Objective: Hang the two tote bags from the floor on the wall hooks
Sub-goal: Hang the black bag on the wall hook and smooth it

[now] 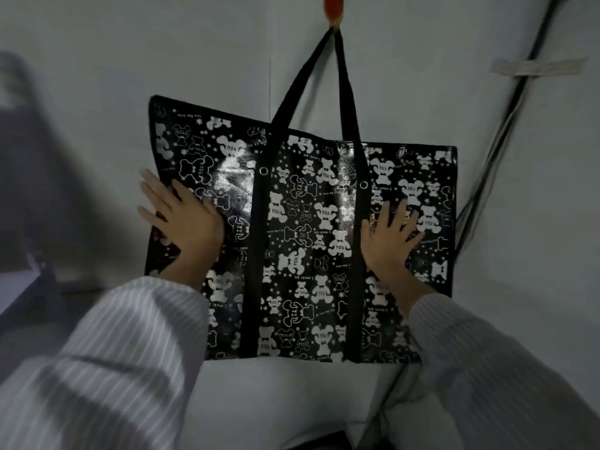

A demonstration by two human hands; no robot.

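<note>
Tote bag (302, 241) hangs from hook (333, 9), both hands flat on it.

bare wall (162, 53) left of bag (302, 241), cables (506, 125) crowding right

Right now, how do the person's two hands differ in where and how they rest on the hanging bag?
The left hand lies at the bag's left edge, its outer fingers reaching past the edge onto the wall; the right hand lies wholly on the printed face, inside the right border. The left hand sits left of the left strap, the right hand right of the right strap. Both are open, fingers spread, flat on the bag, gripping nothing.
</note>
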